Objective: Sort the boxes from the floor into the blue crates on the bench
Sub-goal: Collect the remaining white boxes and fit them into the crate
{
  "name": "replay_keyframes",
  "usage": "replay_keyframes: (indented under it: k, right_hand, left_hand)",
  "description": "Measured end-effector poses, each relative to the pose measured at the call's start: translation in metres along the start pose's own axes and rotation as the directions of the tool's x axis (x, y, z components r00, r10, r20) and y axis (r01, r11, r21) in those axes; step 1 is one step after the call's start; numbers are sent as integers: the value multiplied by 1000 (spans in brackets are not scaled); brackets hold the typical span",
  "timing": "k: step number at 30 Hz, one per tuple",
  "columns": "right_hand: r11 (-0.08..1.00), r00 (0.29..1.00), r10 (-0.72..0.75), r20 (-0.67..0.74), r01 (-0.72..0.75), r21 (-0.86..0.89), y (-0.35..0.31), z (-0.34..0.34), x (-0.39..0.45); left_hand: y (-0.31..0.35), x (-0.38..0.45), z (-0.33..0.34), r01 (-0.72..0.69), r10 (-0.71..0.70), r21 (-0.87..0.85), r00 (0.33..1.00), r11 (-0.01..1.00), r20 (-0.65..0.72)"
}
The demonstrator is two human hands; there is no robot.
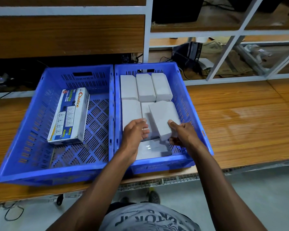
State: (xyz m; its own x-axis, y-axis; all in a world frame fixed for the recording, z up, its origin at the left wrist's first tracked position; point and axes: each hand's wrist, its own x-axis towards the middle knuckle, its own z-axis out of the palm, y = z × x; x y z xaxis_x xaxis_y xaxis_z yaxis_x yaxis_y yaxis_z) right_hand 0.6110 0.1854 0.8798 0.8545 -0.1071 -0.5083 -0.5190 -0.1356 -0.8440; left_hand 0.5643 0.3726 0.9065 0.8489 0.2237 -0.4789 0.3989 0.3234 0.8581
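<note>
Two blue crates stand side by side on the wooden bench. The left crate holds one printed "Choice" box. The right crate holds several plain white boxes laid flat in rows. My right hand grips the near end of a tilted white box, thumb on top and fingers beneath. My left hand hovers beside that box with its fingers loosely curled, holding nothing. Another white box lies flat under my hands at the crate's near wall.
The wooden bench runs to the right of the crates. Behind them stand a white-framed shelf with a dark bag, cloth and cables. The grey floor and my shoe lie below the bench edge.
</note>
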Motion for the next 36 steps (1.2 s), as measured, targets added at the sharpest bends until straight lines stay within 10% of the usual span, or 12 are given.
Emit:
replay_keyframes:
  k: [36]
  right_hand:
    - [987, 1000, 5, 6, -4, -159, -18, 33, 15]
  left_hand:
    - [5, 5, 18, 481, -465, -108, 873, 870, 147]
